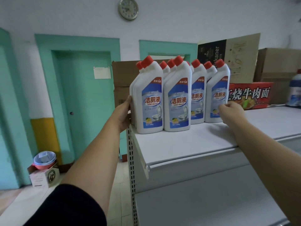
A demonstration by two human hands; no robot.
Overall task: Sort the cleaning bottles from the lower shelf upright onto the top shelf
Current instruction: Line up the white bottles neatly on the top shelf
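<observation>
Several white toilet-cleaner bottles with red caps and blue labels stand upright in rows on the white top shelf. My left hand lies flat against the left side of the leftmost bottle, fingers straight. My right hand is at the front of the rightmost bottle, fingers loosely bent near its label; I cannot tell whether they touch it. Another front bottle stands between them. The lower shelf is out of sight.
A red noodle carton lies on the shelf right of the bottles, with a dark blue bottle beyond it. Cardboard boxes stand behind. The shelf's perforated upright runs down the left edge. Teal doors and a floor bin are at left.
</observation>
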